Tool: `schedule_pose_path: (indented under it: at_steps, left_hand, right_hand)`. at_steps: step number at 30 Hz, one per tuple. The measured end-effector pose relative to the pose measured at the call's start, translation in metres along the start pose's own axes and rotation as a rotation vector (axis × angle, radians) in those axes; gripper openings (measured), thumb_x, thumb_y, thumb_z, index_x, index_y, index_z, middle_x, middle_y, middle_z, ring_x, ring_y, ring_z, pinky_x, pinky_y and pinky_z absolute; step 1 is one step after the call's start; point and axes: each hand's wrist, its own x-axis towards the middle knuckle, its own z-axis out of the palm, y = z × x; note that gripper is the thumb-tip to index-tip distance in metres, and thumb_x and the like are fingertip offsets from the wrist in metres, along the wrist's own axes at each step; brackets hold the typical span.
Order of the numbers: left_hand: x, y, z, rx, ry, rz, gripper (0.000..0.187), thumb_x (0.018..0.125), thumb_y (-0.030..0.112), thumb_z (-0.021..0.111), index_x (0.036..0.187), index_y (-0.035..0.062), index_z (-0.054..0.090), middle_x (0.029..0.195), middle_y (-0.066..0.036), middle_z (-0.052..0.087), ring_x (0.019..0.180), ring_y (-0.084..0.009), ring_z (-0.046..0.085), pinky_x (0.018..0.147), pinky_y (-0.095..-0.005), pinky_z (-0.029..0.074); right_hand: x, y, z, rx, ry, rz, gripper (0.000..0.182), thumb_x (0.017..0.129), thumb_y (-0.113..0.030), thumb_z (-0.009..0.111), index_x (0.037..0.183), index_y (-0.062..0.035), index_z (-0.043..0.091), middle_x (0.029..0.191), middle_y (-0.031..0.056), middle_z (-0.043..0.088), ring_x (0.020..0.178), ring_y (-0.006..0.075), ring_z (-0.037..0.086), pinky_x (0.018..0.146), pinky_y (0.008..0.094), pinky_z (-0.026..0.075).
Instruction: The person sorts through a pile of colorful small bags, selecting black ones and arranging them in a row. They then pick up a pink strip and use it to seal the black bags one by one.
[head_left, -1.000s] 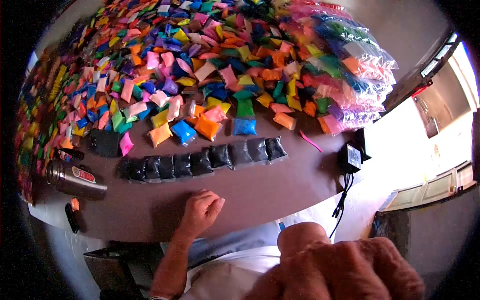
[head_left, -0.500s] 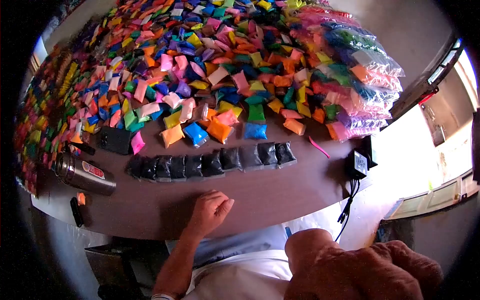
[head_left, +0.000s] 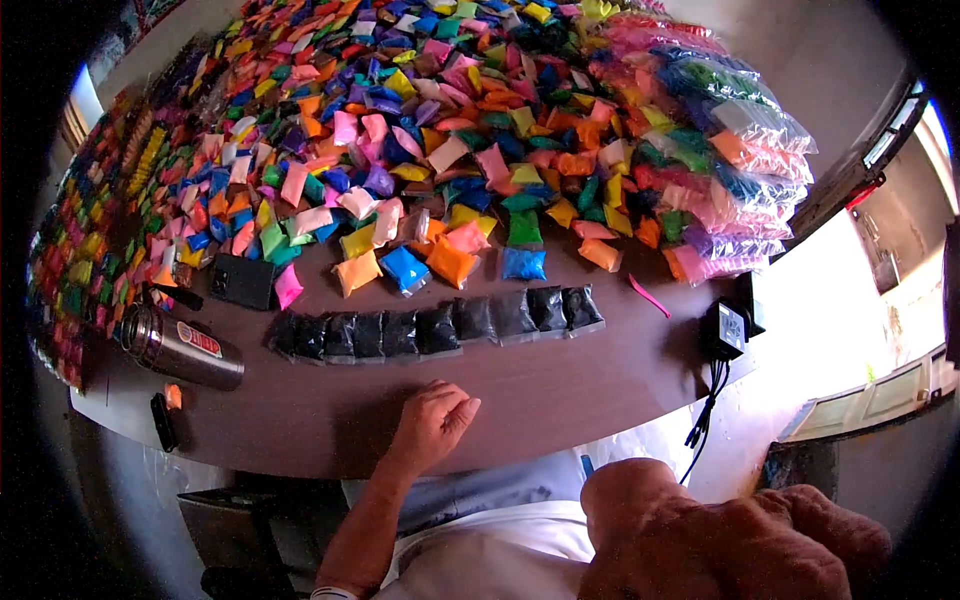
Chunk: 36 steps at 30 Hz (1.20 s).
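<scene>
My left hand [head_left: 434, 428] rests at the table's front edge, its fingers curled in and the thumb against them, with nothing visible in it. Behind it lies a curved row of black packets [head_left: 437, 327], side by side and apart from the hand. My right hand [head_left: 735, 540] is large and close to the camera at the lower right, its back showing. Its fingertips are hidden, and so is anything it may hold. A blue packet [head_left: 524, 264] and an orange packet [head_left: 451, 262] lie beyond the black row.
A big heap of coloured packets [head_left: 380, 100] covers the back. Stacked clear bags [head_left: 750, 180] stand at the right. A steel flask [head_left: 185, 347], a black box [head_left: 243, 281], a pink strip [head_left: 650, 297] and a power adapter [head_left: 724, 330] with cables lie on the table [head_left: 560, 390].
The whole view has shifted slightly, so the table and its objects appear a little farther right. Both hands keep nearly the same pose, and the packets look undisturbed.
</scene>
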Motion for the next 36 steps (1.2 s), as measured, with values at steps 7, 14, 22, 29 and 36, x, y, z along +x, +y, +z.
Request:
schedule_pose_path:
  at_steps: [7, 14, 22, 29, 36]
  left_hand:
    - [0.000, -0.006, 0.002, 0.003, -0.004, 0.036, 0.017, 0.087, 0.011, 0.065, 0.077, -0.0023, 0.060, 0.074, -0.014, 0.061, 0.069, -0.0307, 0.059, 0.062, -0.0378, 0.048]
    - [0.000, -0.003, -0.001, -0.004, 0.000, 0.036, 0.018, 0.087, 0.012, 0.064, 0.077, -0.0026, 0.060, 0.074, -0.014, 0.061, 0.070, -0.0298, 0.059, 0.064, -0.0374, 0.048]
    - [0.001, -0.001, -0.002, 0.006, -0.008, 0.017, 0.018, 0.087, 0.012, 0.064, 0.077, -0.0020, 0.061, 0.073, -0.013, 0.061, 0.070, -0.0282, 0.060, 0.065, -0.0373, 0.048]
    - [-0.001, -0.008, 0.000, 0.009, -0.001, 0.044, 0.023, 0.090, 0.018, 0.063, 0.078, -0.0010, 0.062, 0.074, -0.011, 0.061, 0.069, -0.0258, 0.058, 0.064, -0.0361, 0.048]
    - [0.000, -0.007, 0.002, 0.023, -0.029, 0.075, 0.021, 0.088, 0.015, 0.064, 0.075, -0.0002, 0.060, 0.072, -0.012, 0.060, 0.068, -0.0289, 0.058, 0.064, -0.0389, 0.047]
  right_hand:
    - [0.011, -0.016, -0.004, -0.809, -0.103, -0.075, 0.017, 0.086, -0.012, 0.060, 0.099, -0.0027, 0.056, 0.081, 0.0128, 0.057, 0.072, 0.0244, 0.061, 0.058, 0.0343, 0.052]
    - [0.016, -0.021, -0.002, -0.868, -0.109, -0.104, 0.019, 0.086, -0.011, 0.061, 0.102, -0.0032, 0.054, 0.081, 0.0110, 0.056, 0.072, 0.0228, 0.061, 0.056, 0.0331, 0.053]
    - [0.021, -0.022, -0.002, -0.865, -0.118, -0.129, 0.022, 0.086, -0.008, 0.061, 0.106, -0.0038, 0.053, 0.080, 0.0089, 0.054, 0.071, 0.0210, 0.061, 0.054, 0.0318, 0.054]
    - [0.027, -0.025, 0.004, -0.849, -0.136, -0.178, 0.025, 0.086, -0.006, 0.061, 0.109, -0.0043, 0.051, 0.079, 0.0071, 0.053, 0.071, 0.0195, 0.061, 0.053, 0.0307, 0.055]
    - [0.029, -0.023, 0.019, -0.771, -0.207, -0.222, 0.029, 0.086, -0.005, 0.061, 0.112, -0.0048, 0.050, 0.078, 0.0053, 0.052, 0.070, 0.0179, 0.061, 0.051, 0.0295, 0.056]
